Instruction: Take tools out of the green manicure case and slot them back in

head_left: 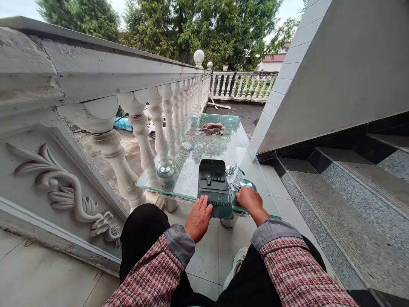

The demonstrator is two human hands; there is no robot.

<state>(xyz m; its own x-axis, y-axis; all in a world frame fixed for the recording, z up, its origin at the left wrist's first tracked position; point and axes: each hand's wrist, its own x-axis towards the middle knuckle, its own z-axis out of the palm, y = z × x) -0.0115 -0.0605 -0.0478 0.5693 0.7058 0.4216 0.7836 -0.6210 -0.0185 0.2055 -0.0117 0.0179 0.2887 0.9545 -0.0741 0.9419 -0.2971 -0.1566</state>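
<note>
An unfolded dark case [212,185] with rows of narrow loops lies at the near edge of the glass table [207,153]. Most of its lower loops look unfilled; a thin item stands in one. My left hand [198,218] rests on the case's lower left corner, fingers stretched out flat. Right of the case, my right hand [251,201] has its fingers bent and drawn together over thin metal tools [235,186]. What lies between those fingertips is too small to make out. Further small metal pieces [230,169] lie by the case's upper right side.
A brown crumpled cloth [212,128] and a small light packet [187,146] lie farther back on the glass. Round metal table supports [165,169] show through it. A white balustrade [140,136] runs along the left; stone steps [345,192] rise at right.
</note>
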